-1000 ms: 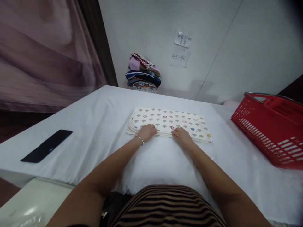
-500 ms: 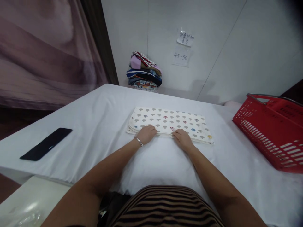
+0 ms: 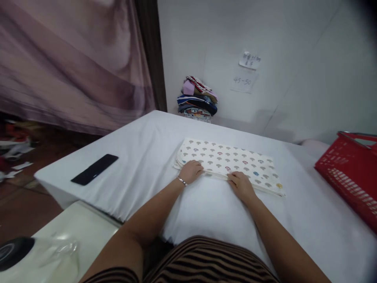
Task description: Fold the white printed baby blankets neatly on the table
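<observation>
A folded white cloth (image 3: 232,157) printed with small grey, red and blue mushrooms lies flat on the white-covered table (image 3: 141,157). My left hand (image 3: 191,171), with a silver bracelet at the wrist, is closed on the cloth's near edge, left of its middle. Farther right along the same edge, my right hand (image 3: 240,185) pinches the cloth between thumb and fingers. The fingertips of both hands rest at the layered front fold.
A black flat object (image 3: 94,169) lies on the table's left part. The red basket (image 3: 350,169) stands at the right. Folded fabrics (image 3: 197,98) are piled beyond the far edge by the wall. Lower left, a pale surface (image 3: 97,232) holds clear plastic and a dark round item.
The view has swung left, so the table, cloth and basket appear farther right, and the dark round item has come into view. Both hands keep their places at the cloth's near edge.
</observation>
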`<state>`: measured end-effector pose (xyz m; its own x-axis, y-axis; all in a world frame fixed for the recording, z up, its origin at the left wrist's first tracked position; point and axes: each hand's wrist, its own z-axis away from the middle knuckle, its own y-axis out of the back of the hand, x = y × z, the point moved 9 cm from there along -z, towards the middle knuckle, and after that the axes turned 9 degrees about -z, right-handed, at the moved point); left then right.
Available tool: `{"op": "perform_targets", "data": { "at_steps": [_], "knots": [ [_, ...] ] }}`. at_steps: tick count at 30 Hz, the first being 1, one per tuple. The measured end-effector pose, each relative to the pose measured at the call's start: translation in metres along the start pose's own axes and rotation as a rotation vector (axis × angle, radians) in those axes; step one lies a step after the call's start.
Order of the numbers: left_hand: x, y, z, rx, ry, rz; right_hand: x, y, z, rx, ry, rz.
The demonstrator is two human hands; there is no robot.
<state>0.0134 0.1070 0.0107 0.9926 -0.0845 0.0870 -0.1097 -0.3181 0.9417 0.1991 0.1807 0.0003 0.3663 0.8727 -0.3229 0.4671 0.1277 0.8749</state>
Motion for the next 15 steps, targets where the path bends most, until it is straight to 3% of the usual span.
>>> {"op": "perform_targets", "data": {
  "at_steps": [3,7,9,12,15],
  "knots": [
    [-0.038,0.016,0.011,0.081,0.198,-0.020,0.001,0.001,0.002,0.033,-0.018,-0.037],
    [-0.114,0.041,0.050,0.241,0.696,0.016,0.003,0.005,0.003,0.071,-0.066,-0.104],
    [-0.143,0.037,0.070,0.204,0.911,0.093,0.001,0.007,0.000,0.083,-0.084,-0.130],
    [-0.160,0.028,0.083,0.073,1.026,0.175,-0.015,0.003,-0.013,0.069,-0.038,-0.152],
    [-0.154,0.025,0.081,-0.026,1.001,0.184,-0.047,-0.012,-0.037,0.001,0.065,-0.191]
  ]
}}
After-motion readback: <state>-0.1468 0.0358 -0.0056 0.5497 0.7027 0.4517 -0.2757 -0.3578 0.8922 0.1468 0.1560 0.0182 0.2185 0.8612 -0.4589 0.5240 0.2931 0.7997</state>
